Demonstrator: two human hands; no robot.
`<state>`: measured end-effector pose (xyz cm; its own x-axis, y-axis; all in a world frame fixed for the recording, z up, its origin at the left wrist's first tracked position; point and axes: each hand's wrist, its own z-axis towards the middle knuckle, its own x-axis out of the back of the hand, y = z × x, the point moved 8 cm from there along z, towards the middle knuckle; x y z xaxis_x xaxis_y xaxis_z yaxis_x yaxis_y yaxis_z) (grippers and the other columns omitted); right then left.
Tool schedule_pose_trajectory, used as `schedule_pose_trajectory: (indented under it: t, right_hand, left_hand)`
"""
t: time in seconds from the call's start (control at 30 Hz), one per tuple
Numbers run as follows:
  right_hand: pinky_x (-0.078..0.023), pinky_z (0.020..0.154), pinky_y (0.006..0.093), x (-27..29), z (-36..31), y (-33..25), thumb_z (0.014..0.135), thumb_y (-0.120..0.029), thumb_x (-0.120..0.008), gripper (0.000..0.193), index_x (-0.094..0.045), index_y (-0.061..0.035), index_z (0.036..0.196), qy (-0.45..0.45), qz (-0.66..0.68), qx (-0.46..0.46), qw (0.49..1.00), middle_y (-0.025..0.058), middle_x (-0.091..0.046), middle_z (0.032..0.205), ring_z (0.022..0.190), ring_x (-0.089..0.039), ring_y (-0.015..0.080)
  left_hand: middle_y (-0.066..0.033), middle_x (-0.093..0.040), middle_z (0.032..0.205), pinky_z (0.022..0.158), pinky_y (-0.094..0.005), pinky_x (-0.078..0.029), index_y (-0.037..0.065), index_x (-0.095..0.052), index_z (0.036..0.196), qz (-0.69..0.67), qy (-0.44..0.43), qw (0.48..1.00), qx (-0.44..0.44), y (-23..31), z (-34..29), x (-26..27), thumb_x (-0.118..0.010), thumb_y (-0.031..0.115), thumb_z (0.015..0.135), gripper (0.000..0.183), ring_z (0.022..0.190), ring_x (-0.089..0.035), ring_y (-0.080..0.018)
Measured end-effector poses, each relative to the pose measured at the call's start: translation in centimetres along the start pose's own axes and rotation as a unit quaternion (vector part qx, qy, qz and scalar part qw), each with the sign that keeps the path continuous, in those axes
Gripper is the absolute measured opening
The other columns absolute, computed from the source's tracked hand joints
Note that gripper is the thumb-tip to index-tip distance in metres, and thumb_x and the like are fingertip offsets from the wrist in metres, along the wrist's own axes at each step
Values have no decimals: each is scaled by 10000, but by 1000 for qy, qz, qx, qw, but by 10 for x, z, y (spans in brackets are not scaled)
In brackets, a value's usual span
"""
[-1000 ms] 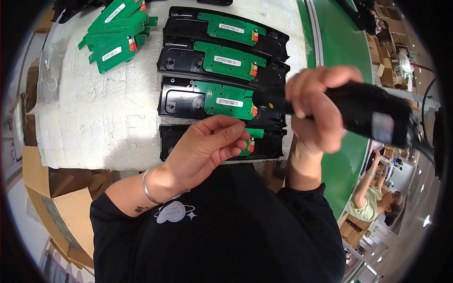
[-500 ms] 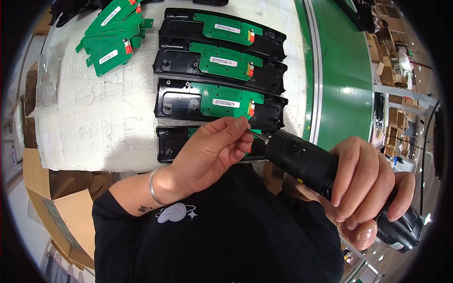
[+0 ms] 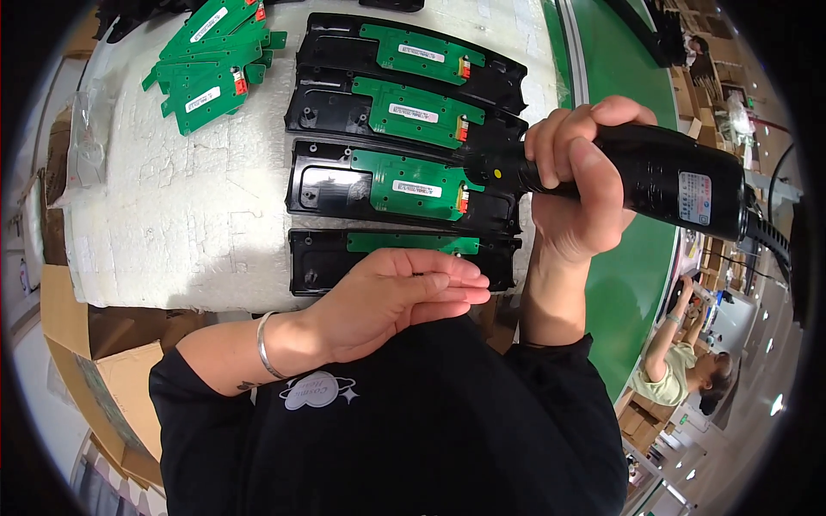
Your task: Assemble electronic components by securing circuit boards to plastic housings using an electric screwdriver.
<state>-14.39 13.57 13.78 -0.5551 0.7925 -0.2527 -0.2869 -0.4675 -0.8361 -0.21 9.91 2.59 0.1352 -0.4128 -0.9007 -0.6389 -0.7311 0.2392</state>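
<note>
My right hand (image 3: 578, 185) grips a black electric screwdriver (image 3: 662, 181), its tip near the right end of the third black plastic housing (image 3: 323, 182) with its green circuit board (image 3: 413, 182). My left hand (image 3: 391, 297) lies flat, fingers together, over the nearest black housing (image 3: 318, 258), covering part of its green board (image 3: 413, 243). Two more housings with green boards (image 3: 413, 52) lie farther back. All rest on a white foam sheet (image 3: 172, 224).
A pile of loose green circuit boards (image 3: 215, 60) lies at the back left of the foam. A green conveyor belt (image 3: 628, 258) runs along the right. Cardboard boxes (image 3: 95, 361) stand at the lower left. Another person (image 3: 680, 361) works at the lower right.
My right hand has swung the screwdriver up from low right to the third housing's right end. My left hand has flattened over the nearest housing instead of pinching at it.
</note>
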Motion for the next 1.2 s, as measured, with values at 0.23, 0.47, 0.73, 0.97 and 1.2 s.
schedule_pose_trajectory:
  t: [0.23,0.47,0.73,0.97,1.2]
  right_hand:
    - [-355,507,287,-10,0,4,693,-56,-465,260,-434,-31,949,18,-95,-33,995,23,-384,569,446,-353,112]
    - [-357,492,288,-14,2,11,691,-39,-467,201,-414,-30,885,5,-113,-50,992,32,-391,560,439,-345,108]
    - [-412,449,258,-12,7,4,696,49,-531,240,-435,3,912,-28,-16,-32,999,51,-483,582,442,-441,101]
    - [-437,548,161,-36,-8,-87,637,-17,-570,290,-450,-77,894,-179,119,43,976,-51,-515,567,510,-518,44]
    - [-487,557,161,-37,-29,-100,650,-76,-619,280,-453,-80,875,-131,105,127,978,-26,-560,589,515,-561,49]
  left_hand:
    - [-123,-595,981,743,-257,-503,2,-524,996,67,24,997,-32,10,-2,2,-486,136,883,179,917,-600,-196]
    - [-54,-608,787,646,-213,-482,21,-560,910,69,41,996,-42,12,-3,10,-575,176,839,170,714,-606,-123]
    - [-62,-599,831,631,-194,-505,25,-556,923,13,78,992,-100,20,-4,19,-541,94,849,102,705,-597,-108]
    - [-78,-603,862,675,-201,-516,22,-547,938,-35,74,989,-120,25,-1,19,-520,89,858,108,762,-608,-126]
    - [-41,-577,773,601,-178,-460,31,-544,878,-64,26,990,-120,16,6,11,-511,177,871,150,649,-539,-84]
